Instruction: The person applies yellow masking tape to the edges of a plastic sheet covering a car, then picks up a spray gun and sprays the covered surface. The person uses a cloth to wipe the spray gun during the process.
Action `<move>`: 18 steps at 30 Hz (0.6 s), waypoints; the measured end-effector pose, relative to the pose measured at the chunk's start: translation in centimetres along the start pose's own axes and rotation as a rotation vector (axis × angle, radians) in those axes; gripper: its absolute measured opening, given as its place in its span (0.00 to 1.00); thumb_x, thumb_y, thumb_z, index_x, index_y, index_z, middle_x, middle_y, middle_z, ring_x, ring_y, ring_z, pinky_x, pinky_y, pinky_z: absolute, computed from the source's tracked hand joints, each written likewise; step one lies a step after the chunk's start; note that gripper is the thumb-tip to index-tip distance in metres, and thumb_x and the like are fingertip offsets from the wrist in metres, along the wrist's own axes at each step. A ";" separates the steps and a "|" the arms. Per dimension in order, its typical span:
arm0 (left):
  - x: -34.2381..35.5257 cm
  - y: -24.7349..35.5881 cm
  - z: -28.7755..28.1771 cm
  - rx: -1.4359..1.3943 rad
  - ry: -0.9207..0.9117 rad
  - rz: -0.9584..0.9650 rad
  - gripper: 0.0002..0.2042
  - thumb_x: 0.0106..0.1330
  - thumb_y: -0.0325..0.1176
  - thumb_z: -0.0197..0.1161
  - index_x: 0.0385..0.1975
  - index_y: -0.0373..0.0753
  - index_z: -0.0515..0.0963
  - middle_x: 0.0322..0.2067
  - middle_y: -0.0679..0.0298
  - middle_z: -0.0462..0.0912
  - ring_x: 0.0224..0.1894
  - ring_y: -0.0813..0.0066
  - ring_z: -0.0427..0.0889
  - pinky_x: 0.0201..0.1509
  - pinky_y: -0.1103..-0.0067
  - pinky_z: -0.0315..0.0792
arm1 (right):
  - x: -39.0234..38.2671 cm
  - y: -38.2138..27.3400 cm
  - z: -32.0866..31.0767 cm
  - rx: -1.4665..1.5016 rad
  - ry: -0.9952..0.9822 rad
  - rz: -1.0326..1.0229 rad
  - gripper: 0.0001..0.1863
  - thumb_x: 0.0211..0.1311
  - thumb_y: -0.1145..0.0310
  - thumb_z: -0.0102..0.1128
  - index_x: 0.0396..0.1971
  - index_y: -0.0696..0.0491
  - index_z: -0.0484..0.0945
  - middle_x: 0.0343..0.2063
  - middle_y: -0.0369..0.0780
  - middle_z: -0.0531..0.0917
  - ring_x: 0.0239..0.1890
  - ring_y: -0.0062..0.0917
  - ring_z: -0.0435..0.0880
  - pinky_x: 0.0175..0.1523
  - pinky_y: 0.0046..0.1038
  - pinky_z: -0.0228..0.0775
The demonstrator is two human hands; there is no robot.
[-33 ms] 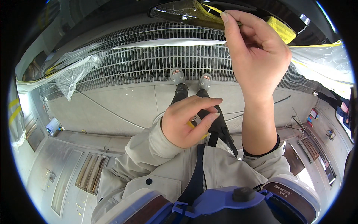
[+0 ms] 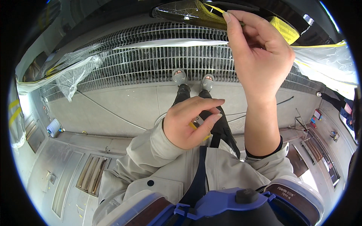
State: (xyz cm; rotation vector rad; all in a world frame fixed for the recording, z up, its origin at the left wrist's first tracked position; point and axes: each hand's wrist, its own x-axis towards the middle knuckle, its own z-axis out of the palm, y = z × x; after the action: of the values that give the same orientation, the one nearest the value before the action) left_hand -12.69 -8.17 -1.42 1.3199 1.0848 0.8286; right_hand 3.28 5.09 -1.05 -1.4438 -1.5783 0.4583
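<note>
The right hand [image 2: 264, 58] pinches a yellow tape strip [image 2: 214, 8]; the left hand [image 2: 187, 123] half-curls by something yellow [image 2: 193, 125], whether holding it I can't tell.

Your right hand [image 2: 264, 60] pinches a strip of yellow tape [image 2: 215, 8] beside a dark, shiny panel [image 2: 177, 12]. Your left hand [image 2: 184, 122] is curled before your jacket [image 2: 151, 145], with a yellow thing [image 2: 207, 138] mostly hidden behind it. Your grey sandals [image 2: 180, 78] stand at the edge of a metal grate [image 2: 151, 64], and plastic sheeting [image 2: 73, 75] hangs to your left.
</note>
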 end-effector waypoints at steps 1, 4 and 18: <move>0.0 0.0 0.0 0.004 -0.002 -0.001 0.18 0.65 0.21 0.68 0.55 0.32 0.83 0.38 0.53 0.89 0.38 0.61 0.90 0.43 0.73 0.82 | 0.0 0.0 0.0 -0.004 -0.001 -0.002 0.05 0.64 0.74 0.77 0.39 0.55 0.93 0.20 0.30 0.86 0.22 0.05 0.79 0.29 0.11 0.68; 0.0 0.0 0.0 -0.007 0.005 -0.008 0.18 0.65 0.21 0.68 0.55 0.32 0.83 0.38 0.53 0.89 0.39 0.62 0.90 0.44 0.74 0.82 | 0.0 0.1 0.1 -0.002 0.002 -0.008 0.05 0.64 0.75 0.77 0.39 0.55 0.93 0.20 0.30 0.86 0.23 0.05 0.79 0.29 0.10 0.68; -0.4 -0.9 0.2 0.010 0.050 0.024 0.19 0.68 0.25 0.70 0.59 0.38 0.84 0.38 0.64 0.91 0.25 0.84 0.72 0.25 0.84 0.61 | 0.1 0.1 0.2 -0.001 0.000 -0.006 0.06 0.63 0.75 0.78 0.39 0.55 0.93 0.21 0.29 0.87 0.23 0.04 0.79 0.29 0.10 0.68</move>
State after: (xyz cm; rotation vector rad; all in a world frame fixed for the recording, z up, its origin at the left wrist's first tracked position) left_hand -12.69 -8.73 -2.24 1.3284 1.1154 0.8791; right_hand 3.18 5.26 -1.22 -1.4395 -1.5830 0.4533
